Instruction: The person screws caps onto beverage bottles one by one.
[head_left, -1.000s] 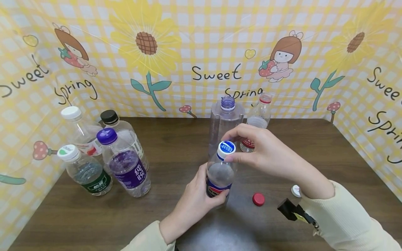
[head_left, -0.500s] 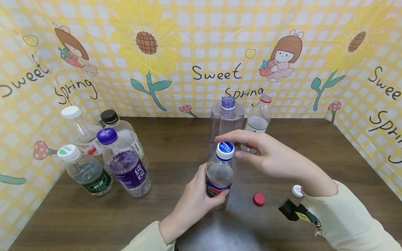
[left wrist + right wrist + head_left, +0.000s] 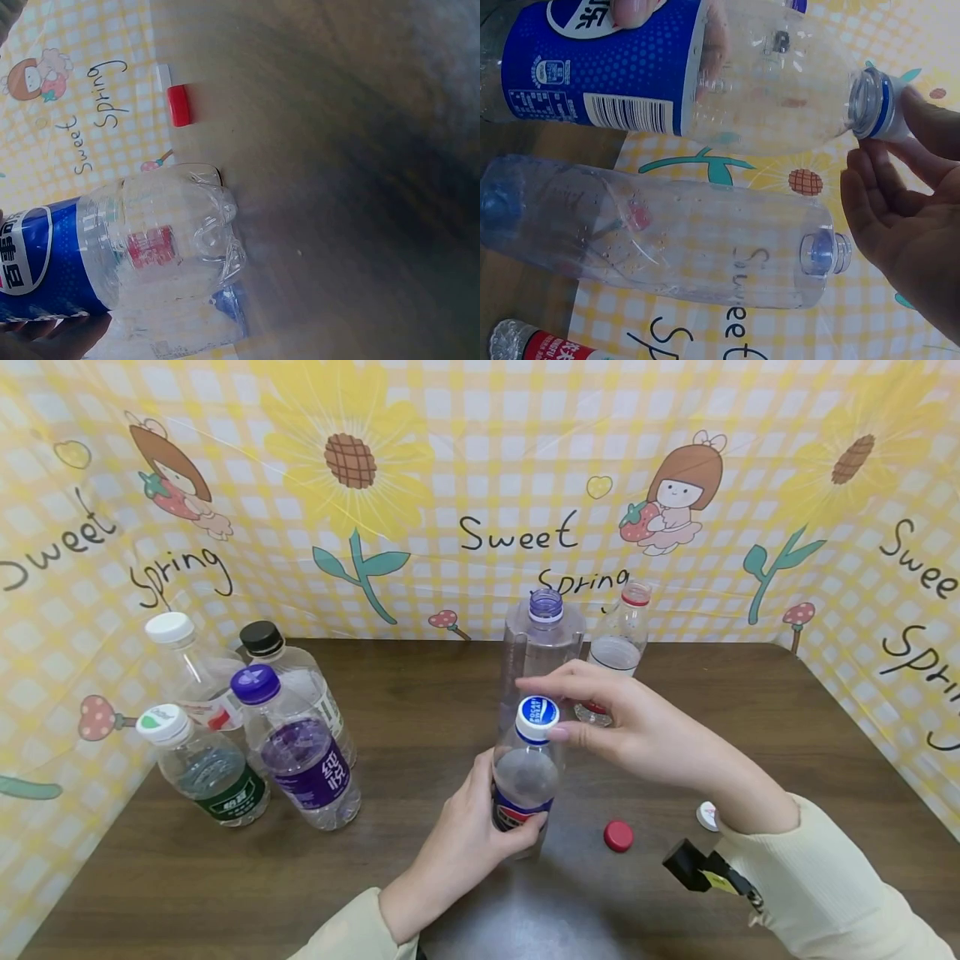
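My left hand point(image 3: 476, 822) grips a clear plastic bottle point(image 3: 528, 768) with a blue label around its middle; the bottle stands nearly upright. On its neck sits a white cap point(image 3: 537, 718) with a blue top. The thumb and fingers of my right hand point(image 3: 630, 714) pinch this cap, as the right wrist view shows. A tall clear uncapped bottle point(image 3: 543, 639) with a purplish neck stands just behind. Beside that is another uncapped bottle point(image 3: 618, 639) with a red neck ring, partly hidden by my right hand. In the left wrist view, the held bottle's clear base point(image 3: 202, 225) shows.
At the left stand several capped bottles: a purple-capped one point(image 3: 300, 768), a green-labelled one point(image 3: 213, 777), a black-capped one point(image 3: 262, 641) and a white-capped one point(image 3: 171, 631). A red cap point(image 3: 618, 836) and a white cap point(image 3: 707, 815) lie on the wooden table point(image 3: 420, 693). Patterned cloth point(image 3: 480, 460) hangs behind.
The right fingers come off the cap, then close on it again. The lettering on the cap has turned. The left hand and bottle stay in place.
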A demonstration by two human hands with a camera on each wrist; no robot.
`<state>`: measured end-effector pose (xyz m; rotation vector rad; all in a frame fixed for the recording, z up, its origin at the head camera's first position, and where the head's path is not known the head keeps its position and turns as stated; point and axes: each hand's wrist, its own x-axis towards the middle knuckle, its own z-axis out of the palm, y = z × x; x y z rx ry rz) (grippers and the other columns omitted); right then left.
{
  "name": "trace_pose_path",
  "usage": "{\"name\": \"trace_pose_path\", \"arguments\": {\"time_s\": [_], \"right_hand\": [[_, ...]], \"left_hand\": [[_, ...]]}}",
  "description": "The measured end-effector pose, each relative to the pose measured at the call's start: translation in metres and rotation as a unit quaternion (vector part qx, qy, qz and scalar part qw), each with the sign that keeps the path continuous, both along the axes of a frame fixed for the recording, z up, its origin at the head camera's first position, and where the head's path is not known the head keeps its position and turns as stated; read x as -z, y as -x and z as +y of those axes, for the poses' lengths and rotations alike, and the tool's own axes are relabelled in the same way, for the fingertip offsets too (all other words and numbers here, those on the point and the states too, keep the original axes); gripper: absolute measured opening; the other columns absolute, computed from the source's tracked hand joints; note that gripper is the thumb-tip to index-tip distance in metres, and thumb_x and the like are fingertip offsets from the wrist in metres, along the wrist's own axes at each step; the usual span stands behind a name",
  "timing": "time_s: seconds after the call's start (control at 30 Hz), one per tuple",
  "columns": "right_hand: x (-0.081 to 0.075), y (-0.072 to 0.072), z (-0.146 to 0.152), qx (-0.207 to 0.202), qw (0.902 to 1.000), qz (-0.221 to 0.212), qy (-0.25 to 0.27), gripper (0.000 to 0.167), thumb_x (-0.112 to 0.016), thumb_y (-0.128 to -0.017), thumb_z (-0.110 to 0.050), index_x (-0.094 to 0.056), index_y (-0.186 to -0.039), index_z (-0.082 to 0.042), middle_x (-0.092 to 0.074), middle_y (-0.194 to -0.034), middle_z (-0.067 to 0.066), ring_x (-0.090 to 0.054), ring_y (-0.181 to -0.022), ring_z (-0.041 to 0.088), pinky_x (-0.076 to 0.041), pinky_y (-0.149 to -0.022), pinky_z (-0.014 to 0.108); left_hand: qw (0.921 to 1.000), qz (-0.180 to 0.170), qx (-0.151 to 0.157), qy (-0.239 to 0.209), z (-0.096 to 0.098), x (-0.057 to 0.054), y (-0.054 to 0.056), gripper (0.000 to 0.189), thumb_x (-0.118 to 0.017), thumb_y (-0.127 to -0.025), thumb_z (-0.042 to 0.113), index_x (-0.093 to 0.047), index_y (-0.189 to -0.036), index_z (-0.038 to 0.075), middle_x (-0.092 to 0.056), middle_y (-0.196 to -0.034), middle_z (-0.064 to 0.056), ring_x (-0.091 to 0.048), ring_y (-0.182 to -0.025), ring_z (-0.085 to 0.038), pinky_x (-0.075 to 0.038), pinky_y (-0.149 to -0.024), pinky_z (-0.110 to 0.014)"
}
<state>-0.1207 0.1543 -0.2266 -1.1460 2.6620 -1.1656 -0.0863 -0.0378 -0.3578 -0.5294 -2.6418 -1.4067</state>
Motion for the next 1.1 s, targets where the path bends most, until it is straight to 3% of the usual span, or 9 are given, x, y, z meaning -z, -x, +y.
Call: {"name": "trace_pose_path", "arguments": {"time_s": [0.17,0.3,0.4,0.53,0.63,0.83,1.1], "right_hand": [[0.001,-0.002,-0.003,0.027,0.9995,0.015,0.002,0.029,-0.07,-0.085,-0.013,-0.066,-0.114,-0.012,-0.064,-0.109,-0.004,-0.054,-0.099,0.006,-0.047,-0.084,0.026],[0.002,-0.004,-0.008,0.071,0.9975,-0.004,0.009,0.028,-0.075,-0.082,-0.018,-0.064,-0.106,-0.011,-0.063,-0.101,-0.002,-0.054,-0.093,0.01,-0.047,-0.084,0.027],[0.003,-0.006,-0.011,0.082,0.9962,-0.027,0.013,0.034,-0.076,-0.081,-0.021,-0.06,-0.107,-0.008,-0.061,-0.099,0.002,-0.055,-0.092,0.014,-0.047,-0.088,0.034],[0.002,-0.007,-0.008,0.054,0.9972,-0.052,0.005,0.048,-0.072,-0.085,-0.022,-0.053,-0.127,-0.009,-0.061,-0.121,0.003,-0.056,-0.108,0.015,-0.045,-0.098,0.045],[0.0,-0.006,-0.003,0.012,0.9987,-0.049,-0.006,0.052,-0.066,-0.09,-0.017,-0.047,-0.138,-0.014,-0.055,-0.137,0.0,-0.053,-0.121,0.014,-0.044,-0.103,0.041],[-0.001,-0.005,0.001,-0.037,0.9987,-0.035,-0.01,0.042,-0.055,-0.096,-0.013,-0.051,-0.137,-0.017,-0.055,-0.136,-0.003,-0.05,-0.123,0.01,-0.043,-0.102,0.023],[-0.001,-0.003,-0.002,-0.003,0.9995,-0.031,0.0,0.035,-0.06,-0.093,-0.013,-0.059,-0.128,-0.013,-0.064,-0.121,-0.003,-0.055,-0.109,0.007,-0.046,-0.093,0.021]], "left_hand": [[1.0,-0.005,0.0,-0.002,0.0,0.0,0.0,0.075,-0.079,-0.077,0.025,-0.034,-0.135,0.01,-0.059,-0.121,-0.01,-0.064,-0.105,-0.023,-0.054,-0.092,-0.04],[0.9999,-0.011,0.0,0.001,-0.001,0.0,0.0,0.075,-0.078,-0.078,0.025,-0.034,-0.135,0.01,-0.059,-0.121,-0.01,-0.064,-0.106,-0.022,-0.054,-0.093,-0.041],[0.9999,-0.015,0.0,0.002,-0.001,-0.001,0.0,0.074,-0.078,-0.078,0.025,-0.033,-0.135,0.01,-0.059,-0.121,-0.009,-0.064,-0.106,-0.022,-0.054,-0.093,-0.041],[0.9999,-0.012,-0.001,0.0,-0.001,-0.001,0.0,0.074,-0.078,-0.077,0.025,-0.034,-0.135,0.01,-0.06,-0.12,-0.009,-0.064,-0.105,-0.021,-0.054,-0.092,-0.04],[0.9999,-0.01,0.0,-0.002,-0.001,-0.001,0.0,0.075,-0.078,-0.077,0.025,-0.034,-0.136,0.01,-0.06,-0.121,-0.009,-0.064,-0.105,-0.021,-0.054,-0.092,-0.041],[1.0,-0.007,0.002,0.001,-0.001,0.0,0.0,0.075,-0.078,-0.077,0.023,-0.034,-0.135,0.008,-0.06,-0.12,-0.011,-0.064,-0.104,-0.022,-0.054,-0.091,-0.041],[1.0,0.0,0.002,0.009,-0.001,0.0,0.0,0.075,-0.079,-0.077,0.024,-0.034,-0.134,0.008,-0.06,-0.12,-0.011,-0.064,-0.104,-0.022,-0.055,-0.09,-0.041]]}}
